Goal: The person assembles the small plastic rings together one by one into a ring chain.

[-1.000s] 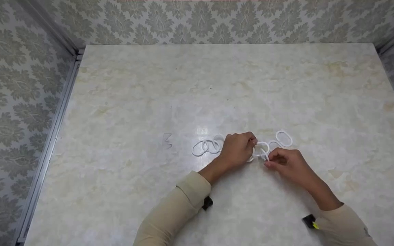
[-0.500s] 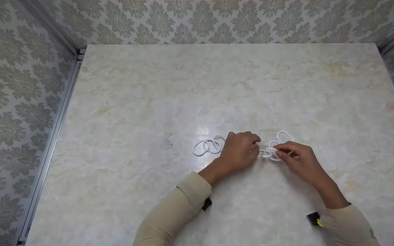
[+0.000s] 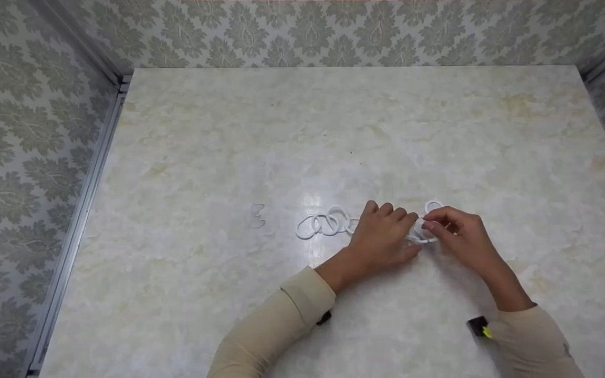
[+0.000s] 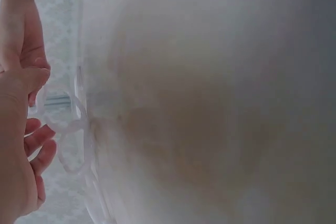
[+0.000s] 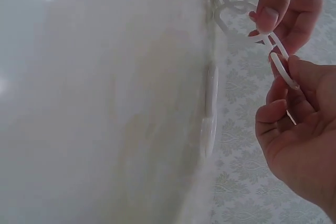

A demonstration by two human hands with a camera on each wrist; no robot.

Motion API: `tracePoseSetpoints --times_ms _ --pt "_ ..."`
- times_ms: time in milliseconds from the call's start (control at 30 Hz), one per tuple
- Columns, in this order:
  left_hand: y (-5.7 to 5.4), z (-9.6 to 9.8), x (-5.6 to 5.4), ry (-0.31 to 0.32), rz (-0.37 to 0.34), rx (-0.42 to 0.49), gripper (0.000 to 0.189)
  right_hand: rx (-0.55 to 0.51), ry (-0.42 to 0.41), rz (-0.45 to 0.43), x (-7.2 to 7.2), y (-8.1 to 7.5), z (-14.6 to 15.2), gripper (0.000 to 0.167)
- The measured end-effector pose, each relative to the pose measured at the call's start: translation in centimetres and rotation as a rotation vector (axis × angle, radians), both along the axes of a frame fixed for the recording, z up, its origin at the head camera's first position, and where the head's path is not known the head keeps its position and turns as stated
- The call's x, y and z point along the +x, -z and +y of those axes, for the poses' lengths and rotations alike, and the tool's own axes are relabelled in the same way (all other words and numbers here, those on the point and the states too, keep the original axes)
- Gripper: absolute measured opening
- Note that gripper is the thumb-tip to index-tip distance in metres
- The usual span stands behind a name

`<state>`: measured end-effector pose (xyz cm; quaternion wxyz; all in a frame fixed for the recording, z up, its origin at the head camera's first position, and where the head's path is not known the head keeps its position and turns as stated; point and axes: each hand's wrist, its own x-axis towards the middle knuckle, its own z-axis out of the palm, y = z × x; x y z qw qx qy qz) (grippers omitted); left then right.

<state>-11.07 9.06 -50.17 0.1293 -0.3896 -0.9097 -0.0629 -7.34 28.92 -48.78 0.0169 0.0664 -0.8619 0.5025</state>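
A chain of white oval links (image 3: 327, 226) lies along the table, and its right part runs under my left hand (image 3: 384, 236). The left thumb and fingers hold a chain link (image 5: 244, 8), seen best in the right wrist view. My right hand (image 3: 462, 239) pinches another white oval link (image 5: 282, 71) between thumb and fingers, close to the left fingertips. The two links meet between the hands; whether they are joined there I cannot tell. In the left wrist view the chain hangs past the curled left fingers (image 4: 42, 153).
Behind the right hand a separate white link (image 3: 433, 206) lies on the pale marbled table (image 3: 302, 131). A faint jagged outline (image 3: 257, 216) shows on the surface left of the chain. Patterned walls (image 3: 310, 31) stand behind and beside the table.
The left hand has moved right, toward the right hand, and more of the chain's left part shows. The right hand has moved right and slightly away with a link in its fingers.
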Motion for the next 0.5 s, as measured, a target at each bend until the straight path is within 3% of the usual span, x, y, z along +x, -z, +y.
tracePoseSetpoints --times_ms 133,500 --pt "0.1 0.36 0.21 -0.021 0.094 -0.009 0.046 -0.103 -0.009 -0.026 -0.26 -0.02 0.04 0.006" --pt "0.48 0.73 0.36 0.008 0.165 0.072 0.047 -0.165 -0.021 -0.062 -0.38 0.06 0.32 0.007"
